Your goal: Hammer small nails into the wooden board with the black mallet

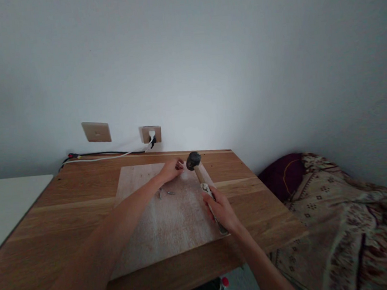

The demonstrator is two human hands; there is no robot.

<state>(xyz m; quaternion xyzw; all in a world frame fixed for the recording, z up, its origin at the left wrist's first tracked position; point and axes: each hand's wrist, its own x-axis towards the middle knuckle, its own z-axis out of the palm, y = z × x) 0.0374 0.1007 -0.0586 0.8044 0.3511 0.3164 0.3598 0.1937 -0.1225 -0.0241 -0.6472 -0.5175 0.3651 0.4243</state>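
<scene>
My right hand (pixel 220 206) is wrapped round the handle of a mallet (pixel 199 175) with a dark, rounded head and a pale wooden shaft. The mallet's head is raised beside my left hand (pixel 172 170), over the far right part of a pale, worn board (pixel 174 224). My left fingers are pinched together near the board's far edge; whatever is between them is too small to make out. Nearer to me, a few small metal pieces that look like nails (pixel 171 193) lie on the board, just right of my left forearm.
The board rests on a wooden table (pixel 254 207) against a white wall. A socket (pixel 156 134) with a plug and a wall plate (pixel 97 132) sit above cables (pixel 112 155) along the back edge. At right is patterned bedding (pixel 337 213); at left, a white surface (pixel 10 203).
</scene>
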